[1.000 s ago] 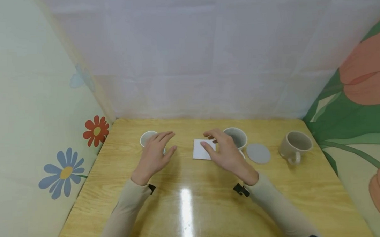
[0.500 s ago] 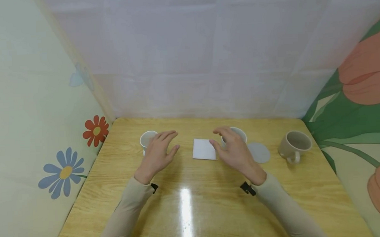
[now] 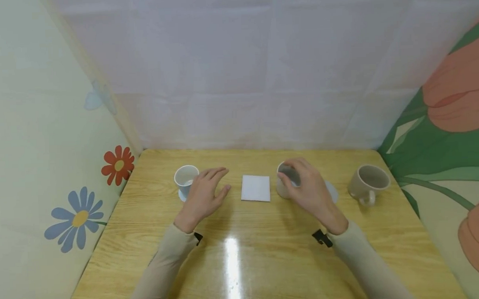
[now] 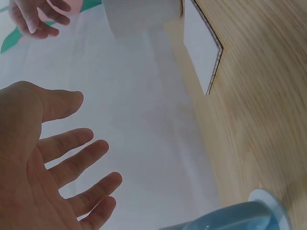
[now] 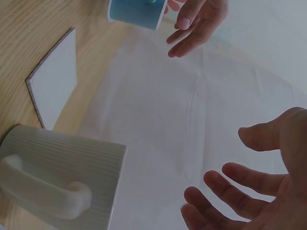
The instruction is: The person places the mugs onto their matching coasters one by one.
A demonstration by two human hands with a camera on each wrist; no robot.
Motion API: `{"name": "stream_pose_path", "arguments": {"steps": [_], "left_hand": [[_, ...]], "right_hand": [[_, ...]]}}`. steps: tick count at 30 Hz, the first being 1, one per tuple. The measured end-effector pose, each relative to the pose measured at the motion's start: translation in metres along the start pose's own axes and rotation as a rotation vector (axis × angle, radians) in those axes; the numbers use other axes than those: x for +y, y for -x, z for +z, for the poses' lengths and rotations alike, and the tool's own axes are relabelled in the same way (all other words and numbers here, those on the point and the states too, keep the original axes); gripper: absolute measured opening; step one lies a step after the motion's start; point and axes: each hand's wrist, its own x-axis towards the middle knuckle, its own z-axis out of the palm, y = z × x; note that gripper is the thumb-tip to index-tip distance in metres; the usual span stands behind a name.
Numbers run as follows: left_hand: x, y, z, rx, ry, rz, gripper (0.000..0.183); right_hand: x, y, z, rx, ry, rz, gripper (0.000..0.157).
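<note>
My left hand (image 3: 203, 194) hovers at the right side of a small light-blue mug (image 3: 180, 186), its fingers spread and holding nothing. That mug stands upright on a pale round coaster (image 3: 182, 196). Over the white mug (image 3: 281, 188) hangs my right hand (image 3: 310, 193), which hides part of the mug in the head view. In the right wrist view a gap shows between the loosely bent fingers (image 5: 249, 179) and the mug's ribbed wall (image 5: 62, 148). Between both hands a white square coaster (image 3: 256, 188) lies flat on the table.
A grey round coaster (image 3: 333, 192) lies partly hidden behind my right hand. Farther right, a beige mug (image 3: 361, 190) stands upright with its handle toward me. The wooden table (image 3: 212, 273) meets a white cloth (image 3: 205, 80) at the back and printed panels at both sides.
My right hand has moved right, from over the square coaster to over the white mug. The left hand has drifted slightly right, uncovering more of the light-blue mug.
</note>
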Motion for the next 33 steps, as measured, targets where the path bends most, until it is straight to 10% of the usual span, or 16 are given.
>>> {"name": "stream_pose_path", "arguments": {"steps": [33], "left_hand": [[0.005, -0.013, 0.032, -0.118, 0.019, -0.030, 0.051]], "right_hand": [[0.036, 0.034, -0.010, 0.033, 0.033, 0.074, 0.033]]}}
